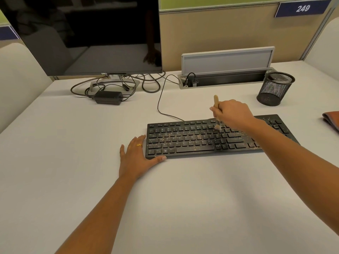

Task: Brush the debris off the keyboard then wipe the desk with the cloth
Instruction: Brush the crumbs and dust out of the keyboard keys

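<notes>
Right hand (233, 113) pinches the brush (216, 105) partway down its pale wooden handle, handle top poking up past the knuckles, bristles down on the upper key rows right of centre of the keyboard (183, 143). Left hand (135, 158) lies flat and relaxed on the table (165, 198), fingers straight against the keyboard's left end, thumb along its front edge, bracing it and gripping nothing. Debris (236, 134), fine tan crumbs, speckles the middle and right keys, with some gathered near the front right corner. The brush looks light and stiff in the handle, soft at the tip, so a low pencil-style hold seems the one for steering bristles into the gaps. The keyboard reads as thin, light plastic, likely to skate on the smooth table, and that flat palm at the end looks the sensible place to steady it; the keys give, so gentle strokes suit. Crumbs this fine will likely scatter if flicked hard. At the far right edge, well apart, lies what appears to be the folded cloth (332, 120), brownish, soft and limp; best gathered in a full handful.
</notes>
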{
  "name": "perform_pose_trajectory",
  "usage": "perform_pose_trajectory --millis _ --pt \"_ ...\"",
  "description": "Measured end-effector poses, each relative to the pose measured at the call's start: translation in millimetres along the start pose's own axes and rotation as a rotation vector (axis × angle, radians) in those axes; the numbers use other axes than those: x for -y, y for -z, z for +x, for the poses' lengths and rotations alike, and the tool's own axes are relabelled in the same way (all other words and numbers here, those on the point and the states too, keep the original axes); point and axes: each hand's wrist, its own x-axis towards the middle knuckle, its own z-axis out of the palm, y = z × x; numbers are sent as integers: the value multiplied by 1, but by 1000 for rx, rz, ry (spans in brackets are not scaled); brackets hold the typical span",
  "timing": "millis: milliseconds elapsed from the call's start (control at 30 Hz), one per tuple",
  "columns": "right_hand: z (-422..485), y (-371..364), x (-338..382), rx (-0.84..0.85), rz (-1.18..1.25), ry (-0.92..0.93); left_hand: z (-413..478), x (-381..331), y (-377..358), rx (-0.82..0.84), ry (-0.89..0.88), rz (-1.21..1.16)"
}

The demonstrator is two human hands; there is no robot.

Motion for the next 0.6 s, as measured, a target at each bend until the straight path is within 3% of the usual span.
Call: perform_pose_trajectory --millis 133,267,433,600 --pt "0 -6 -2 -71 198 -115 0 0 1 14 2 -4" --pt "-1 -11 -1 -8 194 -140 0 0 1 14 6 6" --pt "3 -9 -1 -77 267 -164 0 0 1 10 6 7" --pt "0 -11 -3 -36 208 -148 0 0 1 3 -1 8"
